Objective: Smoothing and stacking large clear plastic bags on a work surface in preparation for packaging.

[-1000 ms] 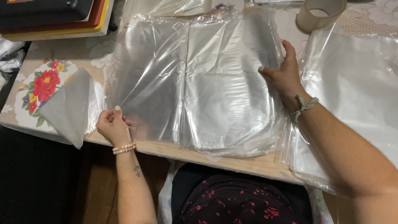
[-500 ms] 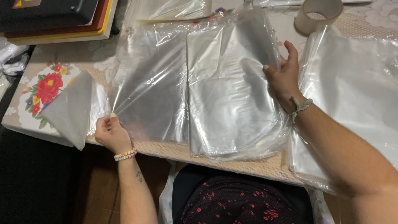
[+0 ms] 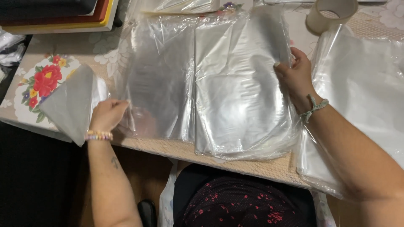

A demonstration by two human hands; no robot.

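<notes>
Clear plastic everywhere: a stack of bags (image 3: 240, 96) lies in the middle of the bench (image 3: 252, 166), its near edge close to the bench's front edge, and one loose bag (image 3: 162, 80) is spread flat just left of it, overlapping the stack's left margin.

Head view, the only one. The right hand (image 3: 296, 75) sits at the right edge of the stack, fingers curled over the rim and thumb toward the top; it looks to be pinning or gripping the stack's edge, likely so the pile stays put while a sheet is drawn off sideways. The left hand (image 3: 108, 114) is closed in a loose fist at the lower left corner of the loose bag, pinching its edge, knuckles up. That bag stretches from this hand rightward and away to the stack, so the sheet lies between the two hands.

Left of the left hand, touching or just beside it, a folded grey sheet (image 3: 73, 105) stands tilted over a flowered cloth (image 3: 44, 80). A second heap of plastic bags (image 3: 362, 101) lies under the right forearm. A roll of tape (image 3: 332, 12) sits at the far right, and stacked flat boards (image 3: 59, 14) at the far left.
</notes>
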